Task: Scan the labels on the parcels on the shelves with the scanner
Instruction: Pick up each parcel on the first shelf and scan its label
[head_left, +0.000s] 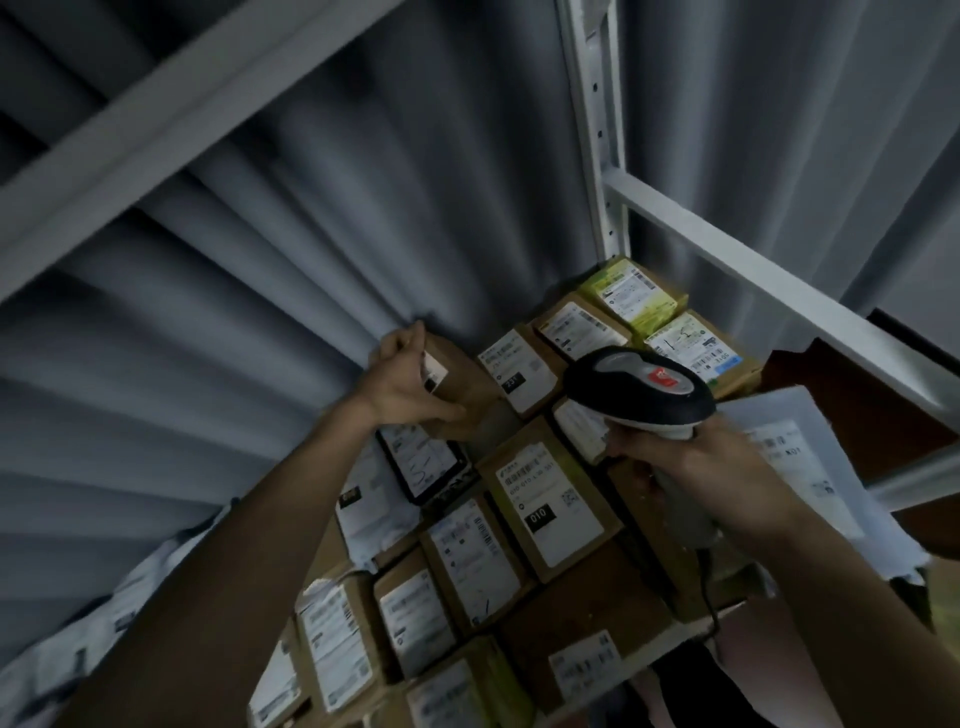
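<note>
While right hand (696, 467) grips scanner (641, 389), left hand (410, 382) holds brown parcel (457, 379), seemingly on shelf (649, 644).

Both bare forearms are reaching up and forward from the bottom of the view. The left arm is stretching diagonally from the lower left, its wrist bending slightly as the left hand (402, 376) is gripping the edge of a brown parcel (457, 382), fingers curling over its far top corner and the thumb lying along its near side. The right arm is coming in from the lower right, and the right hand (696, 467) is wrapping round the grip of the scanner (641, 392), with the index finger lying forward under its head.
</note>
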